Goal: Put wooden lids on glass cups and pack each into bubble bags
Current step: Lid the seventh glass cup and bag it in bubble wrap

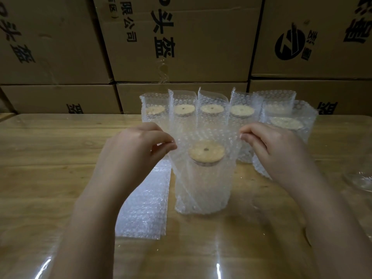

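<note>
A glass cup with a round wooden lid stands upright inside a clear bubble bag in the middle of the table. My left hand pinches the bag's open top edge on the left. My right hand pinches the top edge on the right. The bag's mouth is held apart above the lid. Behind it stand several packed cups in bubble bags, each with a wooden lid showing.
A flat stack of bubble bags lies on the wooden table left of the cup. The rim of a bare glass cup shows at the right edge. Stacked cardboard boxes wall off the back.
</note>
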Demonstrator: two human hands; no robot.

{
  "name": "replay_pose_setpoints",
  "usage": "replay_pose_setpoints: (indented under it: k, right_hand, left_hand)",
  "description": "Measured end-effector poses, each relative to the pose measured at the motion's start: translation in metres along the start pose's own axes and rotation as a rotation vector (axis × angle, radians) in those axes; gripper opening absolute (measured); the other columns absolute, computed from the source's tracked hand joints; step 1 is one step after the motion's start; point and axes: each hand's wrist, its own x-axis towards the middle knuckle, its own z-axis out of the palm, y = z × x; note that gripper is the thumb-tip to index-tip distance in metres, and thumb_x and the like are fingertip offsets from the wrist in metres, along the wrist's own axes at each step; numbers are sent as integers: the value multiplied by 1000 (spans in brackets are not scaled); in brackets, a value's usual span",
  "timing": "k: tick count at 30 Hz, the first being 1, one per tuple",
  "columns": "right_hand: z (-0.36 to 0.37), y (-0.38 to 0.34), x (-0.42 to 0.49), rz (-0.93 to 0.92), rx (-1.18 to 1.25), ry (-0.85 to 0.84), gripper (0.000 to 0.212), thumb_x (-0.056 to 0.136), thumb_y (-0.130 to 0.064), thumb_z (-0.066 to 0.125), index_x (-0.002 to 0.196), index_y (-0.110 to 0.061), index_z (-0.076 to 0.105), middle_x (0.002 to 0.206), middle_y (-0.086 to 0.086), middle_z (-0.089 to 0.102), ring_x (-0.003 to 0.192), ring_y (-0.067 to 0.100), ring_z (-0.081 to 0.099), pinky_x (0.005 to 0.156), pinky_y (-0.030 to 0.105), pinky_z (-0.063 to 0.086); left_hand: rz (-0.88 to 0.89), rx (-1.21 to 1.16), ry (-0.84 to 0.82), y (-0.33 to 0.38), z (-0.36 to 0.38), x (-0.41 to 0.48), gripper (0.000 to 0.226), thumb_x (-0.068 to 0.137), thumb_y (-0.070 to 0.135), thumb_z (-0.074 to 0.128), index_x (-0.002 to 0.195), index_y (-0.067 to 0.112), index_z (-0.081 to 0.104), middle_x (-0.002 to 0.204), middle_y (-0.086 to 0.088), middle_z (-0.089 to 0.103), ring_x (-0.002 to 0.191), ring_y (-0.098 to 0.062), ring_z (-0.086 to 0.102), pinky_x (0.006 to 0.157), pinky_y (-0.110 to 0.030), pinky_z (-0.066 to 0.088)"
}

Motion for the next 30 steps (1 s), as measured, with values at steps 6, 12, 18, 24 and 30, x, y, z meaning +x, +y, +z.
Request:
replay_pose_setpoints:
  k: [6,12,18,24,30]
  right_hand:
    - [1,1,1,-24,-32,50,15,95,-18,55,100,-12,69,91,-2,70,81,22,65,67,40,52]
    - [0,2,0,-67,-35,87,12,92,-14,60,97,-11,71,87,1,72,76,23,67,62,41,54]
    - [0,3,1,-67,-30,109,10,92,-11,61,96,-11,71,84,2,72,72,23,66,59,40,53]
    - [-6,7,1,97,225,41,16,87,-11,66,88,-27,70,80,-21,67,82,-4,63,71,9,48]
    - [-8,6,1,195,509,15,22,83,-8,69,79,-30,68,80,-17,70,79,-1,67,71,16,53]
  left_hand:
    - [64,48,115,-3,7,2,10,85,20,71,85,13,77,82,2,70,59,-21,60,47,-39,51]
    - [106,59,143,-9,10,2,13,88,21,69,85,11,77,81,2,69,56,-17,55,44,-35,48]
    - [121,54,111,-11,12,3,11,86,19,70,87,11,77,83,2,70,61,-17,61,48,-36,52]
    - [-90,-346,31,-11,12,2,6,82,18,71,82,24,72,81,20,65,79,1,62,67,-10,48]
    - [-214,-489,-2,-13,12,1,11,79,15,74,79,25,70,76,12,70,74,-5,64,66,-18,52]
